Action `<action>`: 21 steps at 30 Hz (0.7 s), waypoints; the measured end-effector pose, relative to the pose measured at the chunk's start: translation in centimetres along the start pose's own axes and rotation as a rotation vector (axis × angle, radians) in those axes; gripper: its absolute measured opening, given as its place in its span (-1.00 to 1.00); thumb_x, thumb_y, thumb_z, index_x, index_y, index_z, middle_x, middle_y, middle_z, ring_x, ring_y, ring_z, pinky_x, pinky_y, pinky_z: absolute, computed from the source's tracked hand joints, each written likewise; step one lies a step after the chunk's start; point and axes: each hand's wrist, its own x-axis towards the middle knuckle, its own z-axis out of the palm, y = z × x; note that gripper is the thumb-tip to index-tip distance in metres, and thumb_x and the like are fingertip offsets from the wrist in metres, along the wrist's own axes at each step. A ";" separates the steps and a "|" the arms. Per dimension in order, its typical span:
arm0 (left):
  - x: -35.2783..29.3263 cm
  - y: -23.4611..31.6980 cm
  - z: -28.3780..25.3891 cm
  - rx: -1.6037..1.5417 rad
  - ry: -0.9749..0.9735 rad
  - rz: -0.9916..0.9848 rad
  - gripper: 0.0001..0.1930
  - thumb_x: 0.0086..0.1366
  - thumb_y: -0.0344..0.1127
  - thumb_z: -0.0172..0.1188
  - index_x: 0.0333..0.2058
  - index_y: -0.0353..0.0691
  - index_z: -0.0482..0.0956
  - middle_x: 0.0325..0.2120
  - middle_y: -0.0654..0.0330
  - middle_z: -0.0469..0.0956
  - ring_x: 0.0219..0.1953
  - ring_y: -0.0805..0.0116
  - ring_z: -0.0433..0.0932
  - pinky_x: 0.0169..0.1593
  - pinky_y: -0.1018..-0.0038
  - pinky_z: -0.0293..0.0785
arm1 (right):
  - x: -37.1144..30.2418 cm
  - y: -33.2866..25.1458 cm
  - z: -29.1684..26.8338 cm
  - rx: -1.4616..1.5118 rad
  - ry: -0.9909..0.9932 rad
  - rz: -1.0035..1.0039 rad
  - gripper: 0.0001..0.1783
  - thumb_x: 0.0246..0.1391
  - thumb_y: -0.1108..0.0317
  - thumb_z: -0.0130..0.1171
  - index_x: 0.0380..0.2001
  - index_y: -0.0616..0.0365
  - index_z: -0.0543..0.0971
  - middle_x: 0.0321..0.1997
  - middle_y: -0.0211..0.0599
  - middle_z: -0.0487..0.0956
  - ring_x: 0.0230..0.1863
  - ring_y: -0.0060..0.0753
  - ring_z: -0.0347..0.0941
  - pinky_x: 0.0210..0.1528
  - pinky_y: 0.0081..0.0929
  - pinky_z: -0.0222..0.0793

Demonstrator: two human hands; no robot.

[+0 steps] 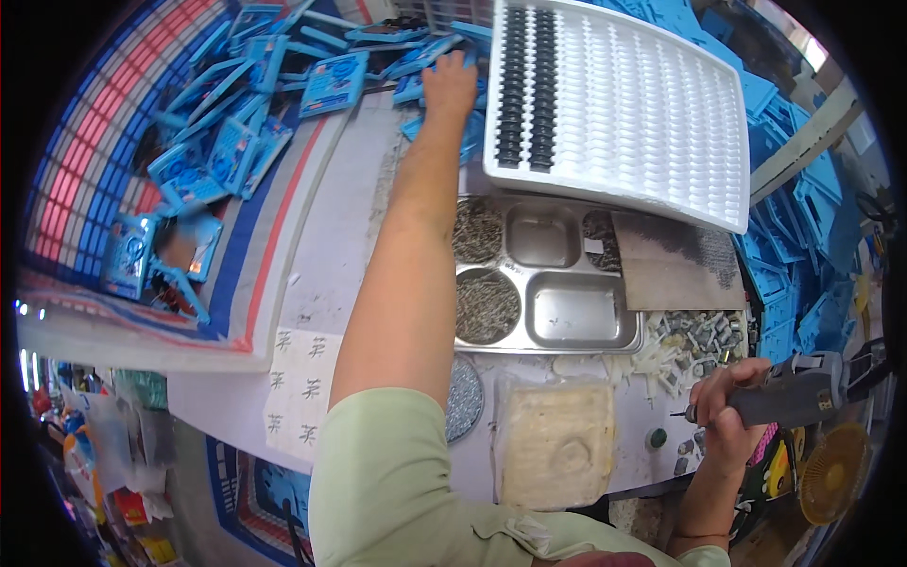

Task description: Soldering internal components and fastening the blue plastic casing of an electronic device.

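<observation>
The work surface is a cluttered bench [340,236] covered with pale sheeting; a striped red, white and blue tarpaulin [85,123] lies along its left side. A heap of blue plastic parts [236,104] spreads across the far left of the bench; a second mass of blue parts [803,246] fills the right edge. The left hand [449,85] is extended far forward, palm down, resting on the near blue pieces at the edge of the heap, just beside the white moulded tray [642,104]; whether its fingers have closed on a piece cannot be told (the fingertips are hidden). The white tray carries two columns of black ring-shaped parts [527,85] at its left end. Below it sits a steel compartment tray [576,312]; its left compartments hold small metal fasteners [487,304]. The right hand [723,406] is wrapped firmly around a grey powered screwdriver [789,392], held level at the near right of the bench, tip pointing left. A worn beige pad [556,444] lies at the near edge.
</observation>
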 end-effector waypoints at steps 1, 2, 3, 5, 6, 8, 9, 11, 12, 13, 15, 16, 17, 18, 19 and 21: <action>0.4 0.1 0.1 0.037 0.003 -0.026 -0.78 0.27 -0.26 0.16 -0.17 0.00 0.73 0.03 0.23 0.52 0.12 0.13 0.46 0.01 0.05 0.46 | 0.0 0.0 -0.2 0.000 -0.003 0.005 -0.47 0.03 0.32 0.35 0.00 0.14 0.33 -0.58 -0.48 0.36 -0.60 -0.54 0.31 -0.35 -0.42 0.40; 0.7 -1.0 0.4 0.047 -0.006 -0.008 -0.78 0.28 -0.26 0.15 -0.17 -0.03 0.73 -0.03 0.20 0.57 0.06 0.08 0.52 -0.03 0.02 0.50 | 0.1 0.2 -0.3 0.006 -0.006 0.002 -0.47 0.03 0.32 0.36 0.01 0.15 0.33 -0.57 -0.47 0.37 -0.59 -0.54 0.32 -0.35 -0.42 0.41; 0.9 -2.2 0.6 0.059 -0.015 0.006 -0.78 0.29 -0.25 0.15 -0.17 -0.05 0.73 -0.10 0.17 0.62 0.00 0.02 0.57 -0.07 -0.01 0.53 | 0.3 0.4 -0.4 0.002 0.007 -0.005 -0.47 0.03 0.32 0.36 0.01 0.15 0.33 -0.56 -0.47 0.37 -0.59 -0.54 0.32 -0.35 -0.42 0.40; 0.7 -3.7 -0.4 -0.063 0.038 -0.129 -0.77 0.30 -0.24 0.13 -0.20 -0.11 0.73 -0.19 0.08 0.66 -0.09 -0.08 0.62 -0.10 -0.04 0.55 | 0.4 0.3 -0.7 -0.011 0.041 -0.015 -0.46 0.03 0.32 0.36 0.01 0.15 0.32 -0.55 -0.46 0.38 -0.58 -0.54 0.33 -0.34 -0.42 0.40; 0.5 -5.0 -1.4 -0.119 0.070 -0.202 -0.76 0.31 -0.23 0.12 -0.21 -0.14 0.73 -0.23 0.04 0.68 -0.13 -0.13 0.64 -0.12 -0.05 0.56 | 0.3 0.4 -1.1 -0.013 0.035 -0.038 -0.45 0.04 0.34 0.35 0.04 0.17 0.32 -0.51 -0.43 0.39 -0.57 -0.54 0.32 -0.34 -0.43 0.40; -1.3 -10.8 -4.8 -0.273 0.247 -0.321 -0.70 0.31 -0.13 0.10 -0.26 -0.18 0.72 -0.21 -0.09 0.67 -0.13 -0.21 0.63 -0.05 -0.01 0.55 | 0.6 0.4 -1.0 -0.048 0.066 -0.065 -0.41 0.06 0.36 0.34 0.11 0.21 0.31 -0.50 -0.43 0.40 -0.58 -0.55 0.32 -0.33 -0.44 0.39; -2.8 -13.5 -7.1 -0.339 0.221 -0.424 -0.70 0.33 -0.15 0.12 -0.26 -0.25 0.70 -0.24 -0.09 0.67 -0.15 -0.18 0.65 -0.05 0.02 0.59 | 0.4 0.4 -1.0 -0.065 0.080 -0.074 -0.38 0.07 0.38 0.33 0.15 0.22 0.31 -0.49 -0.42 0.41 -0.58 -0.56 0.31 -0.32 -0.44 0.39; -6.2 -16.6 -11.6 -0.684 0.211 -0.661 -0.71 0.36 -0.22 0.13 -0.23 -0.36 0.66 -0.25 -0.09 0.66 -0.18 -0.11 0.67 -0.05 0.09 0.64 | 0.0 0.2 -1.3 -0.175 0.167 -0.214 -0.28 0.09 0.42 0.30 0.29 0.30 0.25 -0.22 -0.19 0.52 -0.25 -0.38 0.45 -0.01 -0.32 0.39; -8.6 -17.4 -13.7 -0.958 0.220 -0.791 -0.73 0.38 -0.26 0.13 -0.21 -0.41 0.64 -0.24 -0.09 0.65 -0.18 -0.06 0.67 -0.05 0.13 0.67 | 0.3 0.1 -0.4 -0.346 0.311 -0.381 -0.27 0.09 0.42 0.30 0.30 0.31 0.25 -0.13 -0.13 0.53 -0.13 -0.33 0.46 0.08 -0.28 0.35; -11.7 -18.4 -16.4 -1.219 0.232 -0.924 -0.74 0.40 -0.30 0.13 -0.19 -0.45 0.61 -0.23 -0.08 0.64 -0.18 -0.02 0.67 -0.05 0.17 0.69 | 0.1 -0.6 0.7 -0.433 0.385 -0.525 -0.28 0.09 0.44 0.30 0.30 0.33 0.27 0.02 -0.07 0.50 0.06 -0.24 0.40 0.21 -0.20 0.26; -17.1 -16.3 -22.3 -1.446 0.300 -0.963 -0.76 0.42 -0.39 0.10 -0.13 -0.51 0.55 -0.19 -0.08 0.60 -0.15 0.05 0.65 -0.04 0.21 0.72 | -1.5 -1.7 2.2 -0.461 0.312 -0.619 -0.31 0.09 0.46 0.29 0.28 0.35 0.31 0.15 -0.02 0.50 0.24 -0.16 0.37 0.32 -0.13 0.21; -19.6 -14.6 -24.9 -1.570 0.333 -0.976 -0.77 0.43 -0.44 0.08 -0.10 -0.54 0.52 -0.17 -0.08 0.58 -0.14 0.09 0.65 -0.04 0.23 0.73 | -3.7 -1.5 2.4 -0.384 0.148 -0.570 -0.33 0.09 0.47 0.29 0.27 0.34 0.34 0.13 -0.05 0.52 0.22 -0.17 0.40 0.30 -0.14 0.25; -22.4 -13.2 -27.0 -1.647 0.348 -1.001 -0.77 0.43 -0.45 0.07 -0.06 -0.52 0.50 -0.13 -0.07 0.57 -0.12 0.10 0.64 -0.04 0.24 0.73 | -5.5 -1.3 2.9 -0.301 -0.015 -0.513 -0.35 0.09 0.47 0.29 0.26 0.34 0.37 0.11 -0.08 0.54 0.20 -0.18 0.43 0.28 -0.15 0.29; -24.8 -11.4 -28.8 -1.731 0.358 -1.023 -0.76 0.43 -0.46 0.06 -0.02 -0.50 0.47 -0.09 -0.06 0.57 -0.10 0.12 0.64 -0.05 0.26 0.73 | -6.1 -0.9 3.9 -0.264 -0.295 -0.307 -0.38 0.10 0.46 0.29 0.24 0.33 0.41 0.08 -0.12 0.56 0.15 -0.22 0.47 0.23 -0.19 0.35; -27.2 -8.7 -30.8 -1.815 0.332 -1.017 -0.76 0.44 -0.44 0.06 -0.03 -0.49 0.47 -0.10 -0.04 0.58 -0.10 0.16 0.64 -0.05 0.29 0.72 | -6.3 -0.1 5.6 -0.221 -0.561 -0.091 -0.42 0.11 0.44 0.30 0.22 0.32 0.45 0.04 -0.16 0.58 0.10 -0.26 0.51 0.18 -0.24 0.41; -32.4 -2.6 -34.7 -1.982 0.308 -1.085 -0.76 0.44 -0.41 0.05 -0.03 -0.46 0.47 -0.09 0.00 0.59 -0.08 0.21 0.64 -0.05 0.33 0.72 | -7.2 1.9 10.8 0.105 -0.525 0.289 -0.43 0.18 0.35 0.30 0.22 0.31 0.44 0.02 -0.20 0.59 0.03 -0.38 0.53 0.11 -0.36 0.45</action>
